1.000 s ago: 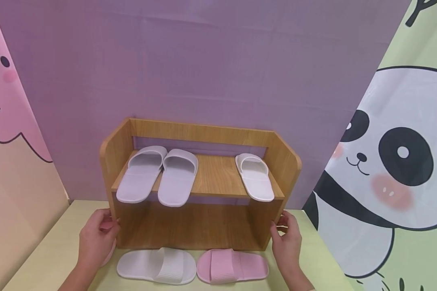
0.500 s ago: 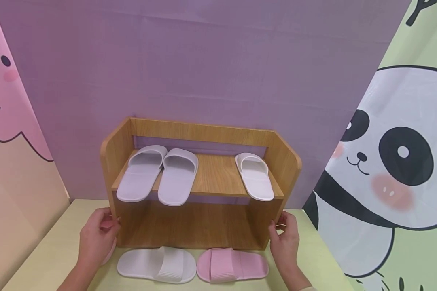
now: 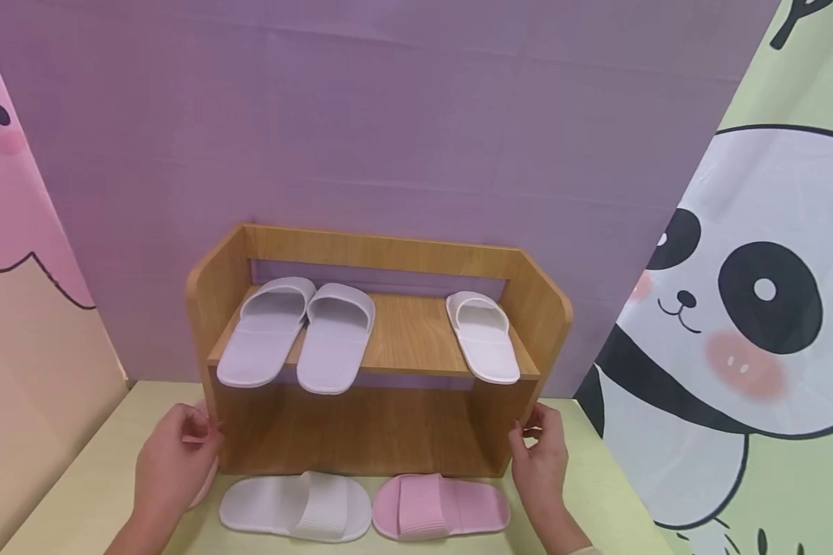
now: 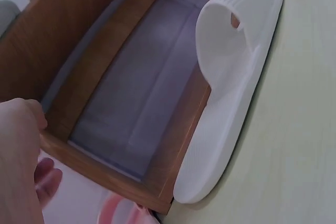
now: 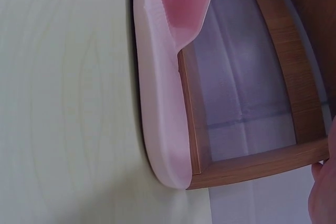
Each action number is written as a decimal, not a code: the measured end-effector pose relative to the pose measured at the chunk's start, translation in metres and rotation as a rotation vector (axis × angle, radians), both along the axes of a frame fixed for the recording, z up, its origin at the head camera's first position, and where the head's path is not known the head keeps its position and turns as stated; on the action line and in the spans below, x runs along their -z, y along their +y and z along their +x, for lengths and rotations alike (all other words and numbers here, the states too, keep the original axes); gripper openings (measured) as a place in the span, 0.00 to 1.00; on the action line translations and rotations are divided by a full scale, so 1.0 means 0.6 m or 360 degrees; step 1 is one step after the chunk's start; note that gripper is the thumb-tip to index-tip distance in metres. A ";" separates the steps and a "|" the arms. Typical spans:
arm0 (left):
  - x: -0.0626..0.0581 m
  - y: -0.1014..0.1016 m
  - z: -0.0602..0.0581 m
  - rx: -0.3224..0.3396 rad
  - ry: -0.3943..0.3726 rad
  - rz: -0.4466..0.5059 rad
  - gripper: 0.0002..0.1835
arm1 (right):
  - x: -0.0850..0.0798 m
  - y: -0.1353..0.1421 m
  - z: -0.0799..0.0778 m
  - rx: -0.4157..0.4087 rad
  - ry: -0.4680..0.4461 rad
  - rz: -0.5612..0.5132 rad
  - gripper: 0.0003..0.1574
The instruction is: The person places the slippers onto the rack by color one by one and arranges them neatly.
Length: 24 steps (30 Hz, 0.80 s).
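Observation:
A wooden two-tier shoe rack [image 3: 403, 331] stands against the purple backdrop. My left hand [image 3: 173, 459] is at its left side panel, the thumb at the front edge and the fingers outside. My right hand [image 3: 541, 459] grips the right side panel's front edge between thumb and fingers. On the upper shelf lie a pair of pale lilac slippers [image 3: 260, 351] at the left and one white slipper [image 3: 489, 347] at the right. In front of the rack, a white slipper [image 4: 215, 129] and a pink slipper [image 5: 165, 114] lie sideways in a row.
Another pink slipper [image 3: 204, 489] lies left of the rack, mostly hidden behind my left hand. The pale yellow tabletop [image 3: 607, 493] extends on both sides. A panda print [image 3: 750, 308] covers the right wall, and a pink cartoon print [image 3: 14, 154] the left.
My left hand has shifted slightly left and its hold looks looser. The right hand stays at the right panel. The rack and slippers keep their places; the view shifts slightly.

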<state>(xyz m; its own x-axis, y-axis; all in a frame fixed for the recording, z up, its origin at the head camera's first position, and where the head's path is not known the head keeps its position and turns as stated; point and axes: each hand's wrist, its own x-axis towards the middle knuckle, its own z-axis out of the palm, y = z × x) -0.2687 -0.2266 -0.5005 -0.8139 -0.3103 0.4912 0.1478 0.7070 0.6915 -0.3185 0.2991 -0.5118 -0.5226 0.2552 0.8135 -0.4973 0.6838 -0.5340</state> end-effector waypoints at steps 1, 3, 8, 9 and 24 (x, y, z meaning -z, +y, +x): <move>-0.001 0.000 0.003 0.0011 -0.0034 -0.0008 0.11 | 0.000 0.000 0.000 -0.0008 0.0001 0.0004 0.23; -0.002 0.001 0.010 0.0079 -0.0116 -0.0044 0.10 | 0.000 -0.001 0.000 -0.0020 0.0001 0.0014 0.23; 0.006 0.016 0.013 0.0439 -0.0244 -0.0250 0.10 | 0.002 0.000 -0.001 0.0000 -0.0009 0.0038 0.23; 0.010 0.020 0.012 0.0523 -0.0242 -0.0278 0.11 | 0.002 0.001 -0.002 0.0007 -0.0014 0.0043 0.24; 0.057 0.021 0.003 0.1037 -0.0243 -0.0750 0.21 | 0.005 0.004 -0.003 0.0010 -0.0031 0.0043 0.23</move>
